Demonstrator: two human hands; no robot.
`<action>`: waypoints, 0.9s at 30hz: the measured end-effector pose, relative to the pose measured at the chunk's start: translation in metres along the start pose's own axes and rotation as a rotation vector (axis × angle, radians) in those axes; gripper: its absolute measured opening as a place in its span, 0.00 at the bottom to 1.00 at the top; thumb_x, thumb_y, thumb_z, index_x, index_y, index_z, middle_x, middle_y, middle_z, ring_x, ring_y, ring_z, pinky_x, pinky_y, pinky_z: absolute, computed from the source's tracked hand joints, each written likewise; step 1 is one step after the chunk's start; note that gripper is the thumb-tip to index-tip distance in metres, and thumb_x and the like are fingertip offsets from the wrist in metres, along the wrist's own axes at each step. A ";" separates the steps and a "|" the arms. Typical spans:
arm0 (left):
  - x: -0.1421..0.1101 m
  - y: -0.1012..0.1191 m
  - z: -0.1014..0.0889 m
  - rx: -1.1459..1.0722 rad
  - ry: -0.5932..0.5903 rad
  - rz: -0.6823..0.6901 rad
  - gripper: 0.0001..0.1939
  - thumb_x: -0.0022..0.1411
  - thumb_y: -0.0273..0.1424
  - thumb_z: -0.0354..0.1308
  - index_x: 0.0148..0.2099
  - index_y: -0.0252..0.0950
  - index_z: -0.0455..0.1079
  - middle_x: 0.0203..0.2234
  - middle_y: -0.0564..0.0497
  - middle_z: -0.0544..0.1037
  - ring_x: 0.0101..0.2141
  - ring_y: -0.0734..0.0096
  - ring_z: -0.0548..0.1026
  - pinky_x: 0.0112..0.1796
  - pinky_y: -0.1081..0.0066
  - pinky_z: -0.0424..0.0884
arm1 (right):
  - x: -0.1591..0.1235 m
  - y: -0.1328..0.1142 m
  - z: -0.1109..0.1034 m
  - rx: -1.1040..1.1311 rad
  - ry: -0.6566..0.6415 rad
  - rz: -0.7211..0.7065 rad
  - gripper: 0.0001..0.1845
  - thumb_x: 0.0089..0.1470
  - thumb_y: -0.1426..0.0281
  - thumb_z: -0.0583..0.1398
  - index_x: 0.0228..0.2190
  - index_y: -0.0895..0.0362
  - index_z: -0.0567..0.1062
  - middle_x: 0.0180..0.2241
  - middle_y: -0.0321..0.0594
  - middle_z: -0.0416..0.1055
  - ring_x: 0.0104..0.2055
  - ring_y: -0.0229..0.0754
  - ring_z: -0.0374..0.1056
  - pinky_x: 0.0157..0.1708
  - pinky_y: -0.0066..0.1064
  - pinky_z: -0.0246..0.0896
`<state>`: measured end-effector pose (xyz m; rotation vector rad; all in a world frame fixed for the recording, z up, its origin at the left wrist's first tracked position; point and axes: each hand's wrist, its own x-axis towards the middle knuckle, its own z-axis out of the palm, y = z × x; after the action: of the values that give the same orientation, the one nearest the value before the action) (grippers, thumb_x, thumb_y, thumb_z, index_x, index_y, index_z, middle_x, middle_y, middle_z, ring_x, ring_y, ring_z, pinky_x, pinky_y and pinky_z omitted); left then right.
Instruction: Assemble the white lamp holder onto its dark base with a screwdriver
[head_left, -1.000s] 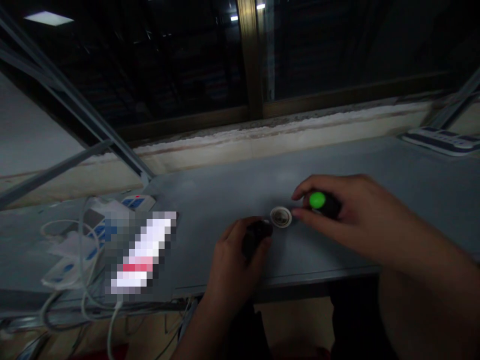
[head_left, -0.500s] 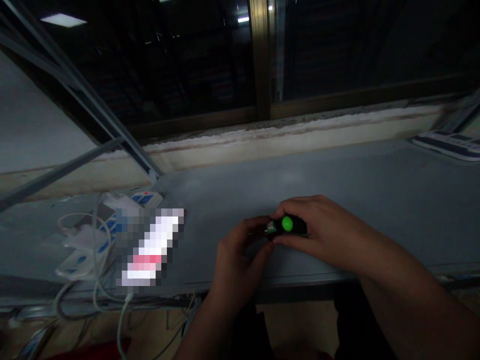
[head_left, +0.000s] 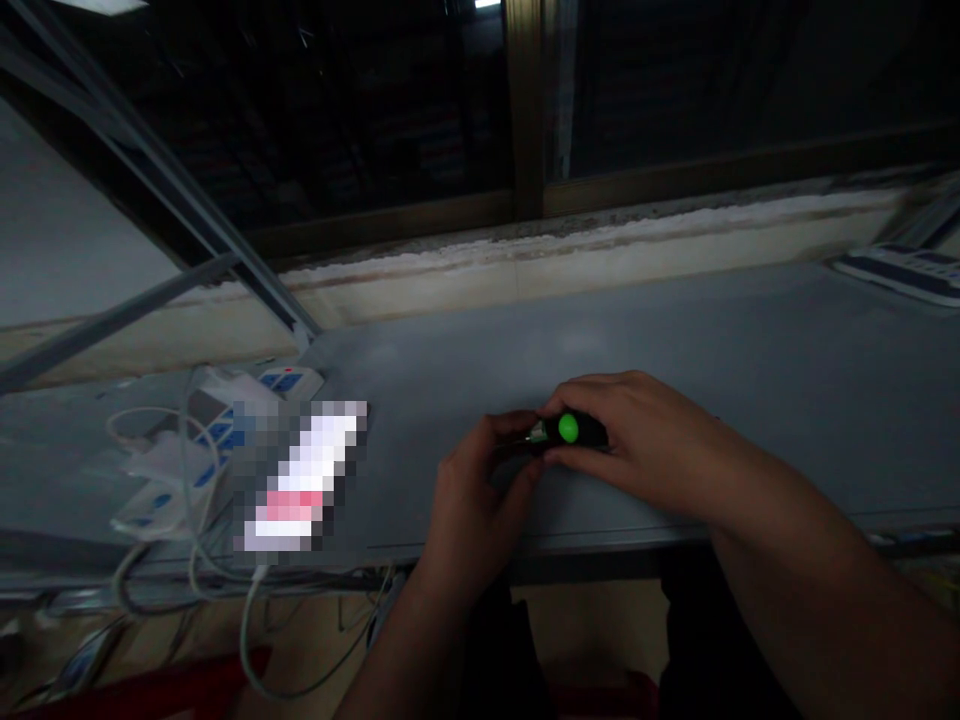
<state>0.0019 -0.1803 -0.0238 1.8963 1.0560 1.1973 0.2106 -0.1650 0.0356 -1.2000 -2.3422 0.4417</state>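
Over the grey tabletop (head_left: 435, 370), I hold a small black tool with a round green button (head_left: 568, 428) and a metal front end pointing left. My right hand (head_left: 645, 440) is closed around its rear, thumb and forefinger along its sides. My left hand (head_left: 476, 500) is curled at the front, its fingertips around the metal end. A thin metal piece runs from that end in between the left fingers. Its far end is hidden by the hand.
To the left lies a pixelated bright screen (head_left: 307, 480) with a white cable (head_left: 245, 630) at its lower end. Beyond it is a white power strip (head_left: 161, 510) with plugged-in chargers and cords. Another strip-like object (head_left: 900, 272) lies far right. A metal frame post (head_left: 187, 205) rises at left.
The whole view has shifted slightly, the scene sitting a little higher in the picture. Both hands keep their hold, and the black tool has turned slightly.
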 end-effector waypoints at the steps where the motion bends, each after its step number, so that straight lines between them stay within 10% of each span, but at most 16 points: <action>1: 0.000 0.000 0.000 0.002 -0.002 0.001 0.17 0.66 0.27 0.64 0.56 0.39 0.70 0.51 0.43 0.80 0.49 0.61 0.82 0.53 0.60 0.79 | 0.000 0.000 0.000 0.005 0.006 -0.001 0.10 0.62 0.64 0.63 0.43 0.54 0.77 0.43 0.39 0.79 0.46 0.48 0.74 0.47 0.39 0.63; 18: -0.005 0.004 0.004 -0.154 0.005 0.054 0.15 0.69 0.27 0.60 0.57 0.41 0.67 0.54 0.44 0.73 0.54 0.64 0.76 0.54 0.62 0.78 | -0.005 -0.004 -0.006 0.078 0.070 -0.050 0.09 0.61 0.63 0.65 0.40 0.55 0.77 0.37 0.37 0.77 0.39 0.41 0.73 0.41 0.33 0.59; 27: -0.003 0.007 0.000 0.119 0.051 0.148 0.18 0.67 0.25 0.60 0.57 0.43 0.68 0.51 0.44 0.72 0.52 0.63 0.75 0.51 0.62 0.79 | -0.003 0.000 -0.007 0.049 0.059 -0.003 0.08 0.59 0.64 0.65 0.39 0.53 0.77 0.37 0.35 0.78 0.40 0.42 0.73 0.40 0.34 0.60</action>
<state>0.0031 -0.1859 -0.0186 2.0764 1.0500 1.2964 0.2156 -0.1671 0.0408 -1.1715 -2.2696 0.4534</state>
